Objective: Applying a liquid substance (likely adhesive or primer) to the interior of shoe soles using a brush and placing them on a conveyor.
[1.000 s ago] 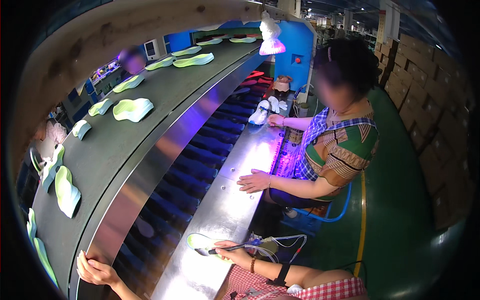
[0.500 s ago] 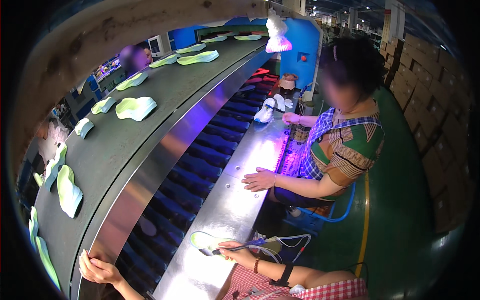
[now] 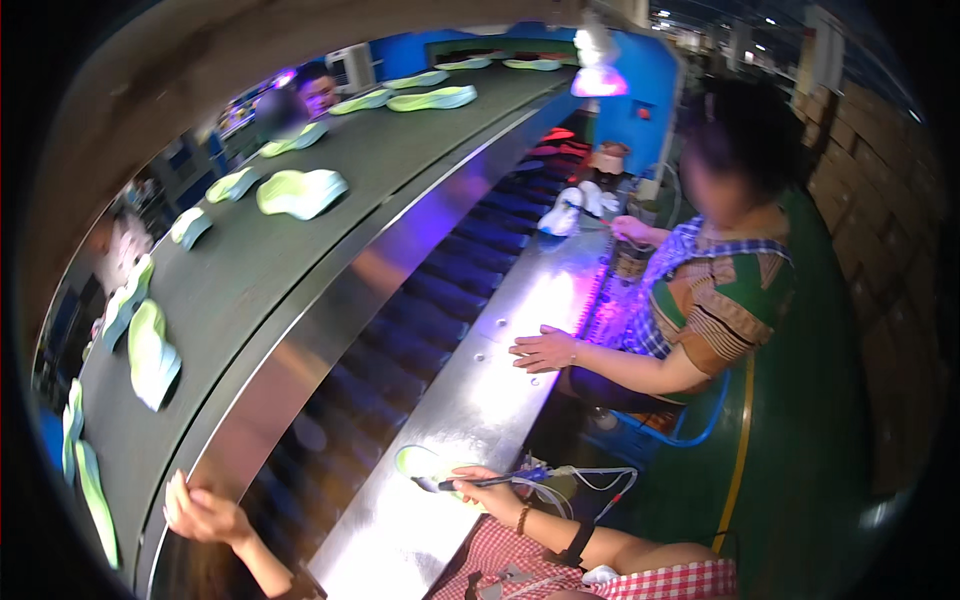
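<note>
My right hand [image 3: 486,488] is closed around a dark-handled brush [image 3: 446,486] fed by thin tubes. The brush tip lies over a pale yellow-green shoe sole [image 3: 422,462] on the metal worktop [image 3: 470,400], and the hand hides part of that sole. At the lower left, my left hand [image 3: 207,512] rests by the metal side rail [image 3: 262,392] of the conveyor. Its fingers are loosely bent and apart from the thumb, with nothing seen in them. Several more yellow-green and white soles, one of them a wide sole [image 3: 300,193], lie on the dark conveyor belt [image 3: 250,260].
A co-worker [image 3: 690,290] in a checked apron sits on the right, one hand flat on the worktop. White shoe parts [image 3: 563,212] lie beyond. Dark shoe-shaped pieces [image 3: 420,300] fill a lower line beneath the rail. A lamp [image 3: 598,70] hangs above; cartons [image 3: 870,200] are stacked at right.
The whole view has shifted, so things appear farther right. My left hand has turned slightly at the rail. The brush stays in my right hand over the sole.
</note>
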`<state>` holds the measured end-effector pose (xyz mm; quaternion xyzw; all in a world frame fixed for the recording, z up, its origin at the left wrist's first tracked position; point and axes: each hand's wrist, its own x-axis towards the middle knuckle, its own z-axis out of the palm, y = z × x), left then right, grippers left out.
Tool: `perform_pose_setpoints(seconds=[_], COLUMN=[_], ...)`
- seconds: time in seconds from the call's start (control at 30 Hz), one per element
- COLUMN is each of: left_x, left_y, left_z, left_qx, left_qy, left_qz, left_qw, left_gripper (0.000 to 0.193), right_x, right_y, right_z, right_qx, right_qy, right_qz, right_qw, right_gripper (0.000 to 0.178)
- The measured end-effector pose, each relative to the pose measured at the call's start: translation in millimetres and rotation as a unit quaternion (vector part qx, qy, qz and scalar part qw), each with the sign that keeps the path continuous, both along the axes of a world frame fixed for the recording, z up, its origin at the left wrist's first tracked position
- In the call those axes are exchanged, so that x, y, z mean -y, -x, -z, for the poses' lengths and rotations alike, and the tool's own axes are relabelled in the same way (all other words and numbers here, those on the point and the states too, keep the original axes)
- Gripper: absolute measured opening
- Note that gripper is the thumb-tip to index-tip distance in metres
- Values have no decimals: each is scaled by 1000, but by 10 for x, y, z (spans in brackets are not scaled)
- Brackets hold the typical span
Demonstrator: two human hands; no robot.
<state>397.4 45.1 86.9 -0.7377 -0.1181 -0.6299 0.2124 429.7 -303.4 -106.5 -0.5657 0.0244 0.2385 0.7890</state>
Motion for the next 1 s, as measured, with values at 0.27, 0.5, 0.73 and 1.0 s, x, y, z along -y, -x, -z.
perform_pose_setpoints(seconds=[0.27,0.5,0.73,1.0], left_x=[190,130,153,135], left_y=[-271,-159,-174,-187], left_z=[-30,-25,-23,20], left_qx=[27,31,38,43], left_qy=[36,20,24,26], left_qz=[58,28,41,44], left_qw=[997,999,998,998], left_gripper=[22,22,22,22], right_x=[70,-2,30,23], right_y=[34,76,90,104], right_z=[-71,-23,-39,8], right_qx=[-24,-27,-27,-22], right_qy=[6,4,-2,8], right_qz=[72,68,69,74], right_qw=[997,997,997,997], right_gripper=[29,27,28,27])
